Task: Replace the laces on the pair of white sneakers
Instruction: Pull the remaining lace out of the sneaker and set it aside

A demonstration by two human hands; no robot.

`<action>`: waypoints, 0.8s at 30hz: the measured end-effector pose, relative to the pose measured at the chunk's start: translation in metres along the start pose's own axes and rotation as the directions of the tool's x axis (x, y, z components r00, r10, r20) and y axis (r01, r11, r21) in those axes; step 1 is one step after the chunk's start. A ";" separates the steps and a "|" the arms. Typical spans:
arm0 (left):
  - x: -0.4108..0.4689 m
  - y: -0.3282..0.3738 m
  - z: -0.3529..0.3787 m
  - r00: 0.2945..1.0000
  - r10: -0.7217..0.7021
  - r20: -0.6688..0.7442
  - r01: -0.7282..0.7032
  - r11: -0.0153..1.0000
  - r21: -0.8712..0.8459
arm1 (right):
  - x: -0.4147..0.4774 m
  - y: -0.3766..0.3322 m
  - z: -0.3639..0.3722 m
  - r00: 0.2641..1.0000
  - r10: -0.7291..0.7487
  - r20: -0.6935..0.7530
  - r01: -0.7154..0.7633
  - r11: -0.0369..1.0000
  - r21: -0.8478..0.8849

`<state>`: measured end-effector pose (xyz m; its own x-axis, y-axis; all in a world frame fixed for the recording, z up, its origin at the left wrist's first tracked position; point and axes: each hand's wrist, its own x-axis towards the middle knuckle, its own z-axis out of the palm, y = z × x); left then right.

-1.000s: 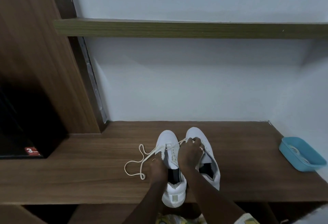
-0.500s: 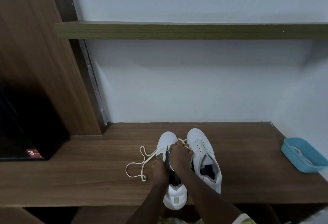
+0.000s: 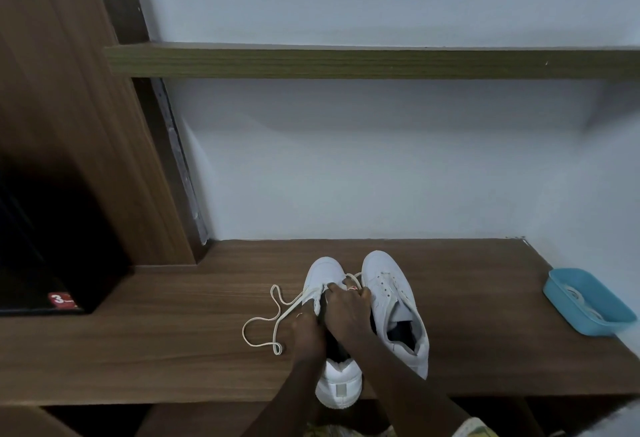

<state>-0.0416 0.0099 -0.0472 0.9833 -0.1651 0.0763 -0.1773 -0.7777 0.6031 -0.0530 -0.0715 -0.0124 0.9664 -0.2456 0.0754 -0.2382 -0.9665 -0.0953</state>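
Wooden bench top (image 3: 485, 315) below a pale wall is carrying a pair of white sneakers, lower centre of the frame, with both hands at work on one of them

Both sneakers are sitting side by side, toes pointing at the wall; the left sneaker (image 3: 325, 272) is hanging its heel over the front edge, and the right sneaker (image 3: 389, 286) is lying open, showing bare eyelets. The left hand (image 3: 306, 331) is curling its fingers on the left sneaker's side by the eyelets, while the right hand (image 3: 346, 308) is curling over the tongue and pinching the cream lace (image 3: 263, 319), which is looping loosely across the wood to the left. A blue tray (image 3: 562, 293) holding something white is sitting at the right edge, well apart
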 end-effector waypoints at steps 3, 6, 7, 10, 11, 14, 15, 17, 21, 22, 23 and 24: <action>-0.001 0.000 0.000 1.000 -0.003 0.003 0.003 1.000 -0.026 | -0.003 0.004 -0.002 0.999 -0.030 -0.022 0.030 0.999 -0.039; -0.002 0.001 -0.002 1.000 -0.019 0.002 0.019 0.999 -0.025 | -0.006 0.004 -0.003 0.997 0.012 -0.078 -0.016 0.999 -0.050; -0.002 0.001 -0.002 1.000 -0.020 0.009 0.020 1.000 -0.010 | -0.007 0.004 -0.002 0.992 0.061 -0.115 -0.065 0.998 -0.028; -0.001 -0.001 -0.001 0.999 -0.048 0.008 0.047 0.999 0.026 | -0.004 0.013 0.002 0.964 0.229 -0.134 -0.206 0.965 0.165; -0.001 -0.001 -0.001 0.998 -0.059 0.015 0.059 0.998 0.031 | -0.003 0.017 0.000 0.951 0.285 -0.120 -0.253 0.940 0.227; 0.000 -0.001 0.001 0.997 -0.070 0.011 0.070 0.997 0.030 | 0.001 0.028 0.001 0.939 0.340 -0.053 -0.314 0.909 0.274; 0.000 -0.001 0.001 0.998 -0.064 0.024 0.063 0.997 0.034 | 0.001 0.030 0.003 0.947 0.320 -0.028 -0.302 0.916 0.265; 0.000 0.002 -0.001 0.998 -0.051 0.048 0.049 0.998 0.044 | -0.004 0.028 0.005 0.960 0.279 0.003 -0.271 0.930 0.247; 0.001 0.003 0.000 0.993 -0.071 0.098 0.075 0.997 -0.029 | -0.019 0.013 0.014 0.956 0.285 0.064 -0.291 0.911 0.293; 0.003 0.001 0.003 0.994 -0.067 0.089 0.069 0.997 -0.023 | -0.021 0.010 0.015 0.949 0.299 0.103 -0.317 0.893 0.319; 0.003 -0.001 0.005 0.996 -0.056 0.069 0.057 0.998 -0.009 | -0.023 0.008 0.014 0.940 0.312 0.141 -0.342 0.873 0.347; 0.003 -0.003 0.004 0.997 -0.042 0.064 0.042 0.999 -0.003 | -0.023 0.008 0.014 0.933 0.315 0.172 -0.358 0.856 0.373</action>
<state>-0.0382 0.0094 -0.0517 0.9853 -0.1708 0.0005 -0.1358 -0.7819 0.6084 -0.0754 -0.0727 -0.0291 0.8437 -0.5207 -0.1307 -0.5136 -0.7121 -0.4786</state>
